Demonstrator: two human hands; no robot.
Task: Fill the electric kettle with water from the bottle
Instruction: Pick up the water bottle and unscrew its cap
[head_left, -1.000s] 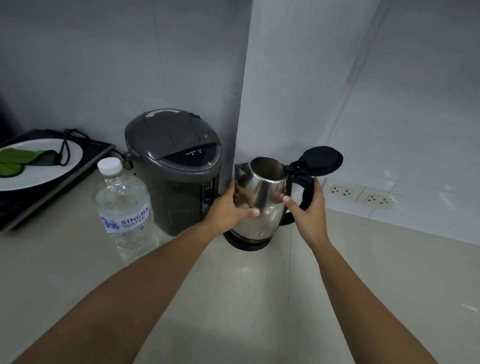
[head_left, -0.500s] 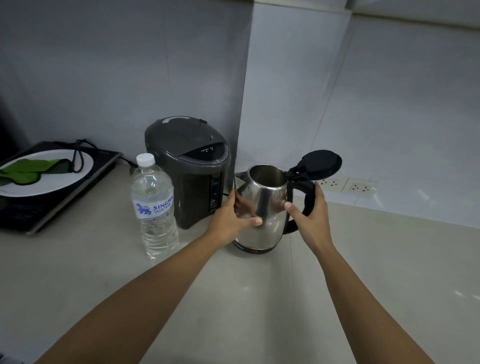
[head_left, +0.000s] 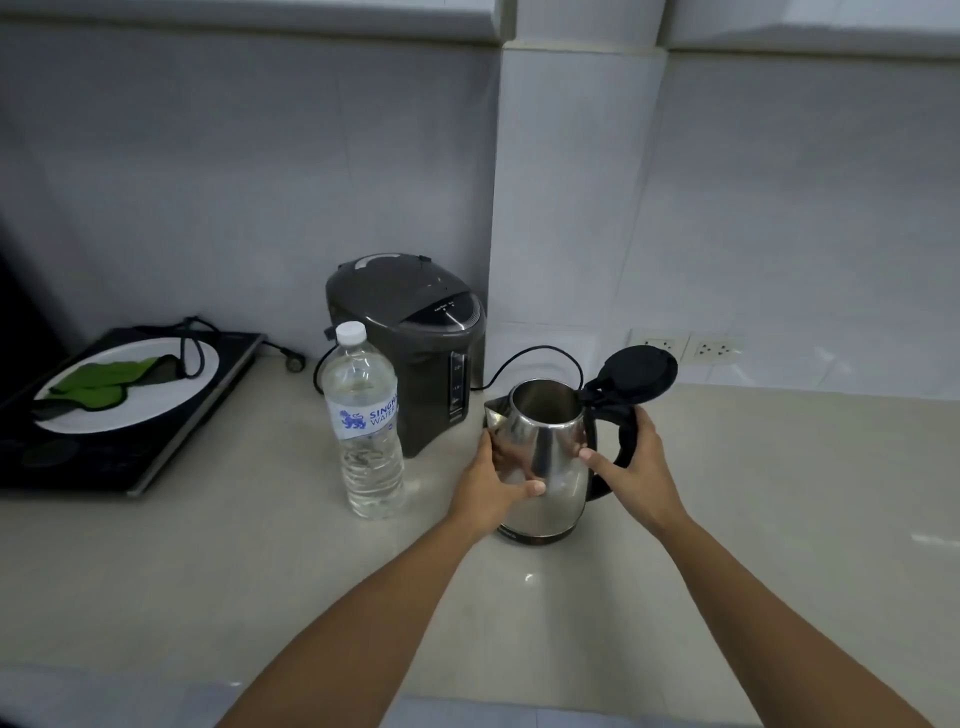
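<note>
A stainless-steel electric kettle (head_left: 543, 467) is standing upright on the pale countertop (head_left: 234, 571), a little right of the frame's centre, and both hands are gripping it. The left hand (head_left: 493, 493) is wrapping around the steel body at the kettle's 9 o'clock side, just below the spout, with the thumb pressing across the front. The right hand (head_left: 636, 467) is closing around the black handle (head_left: 621, 436) at the 3 o'clock side, its thumb resting on the steel wall. The black lid (head_left: 636, 373) is standing flipped open at the kettle's 1 o'clock, so the mouth is lying clear, and the inside appears to be dry, though the bottom is not fully showing.

The Singha water bottle (head_left: 366, 421) is standing near the kettle at its 9 o'clock, apart from both hands, with its white cap (head_left: 350, 332) still screwed on and water filling most of it. Behind the two, at the kettle's 11 o'clock, a dark electric water dispenser pot (head_left: 410, 348) is sitting against the wall.

Judging by this, the task is sitting in its early part: the kettle is being positioned and its lid is already open, but no water is going in yet. What is remaining is releasing the kettle with at least one hand, picking up the bottle, uncapping it, and pouring into the open mouth.
</note>
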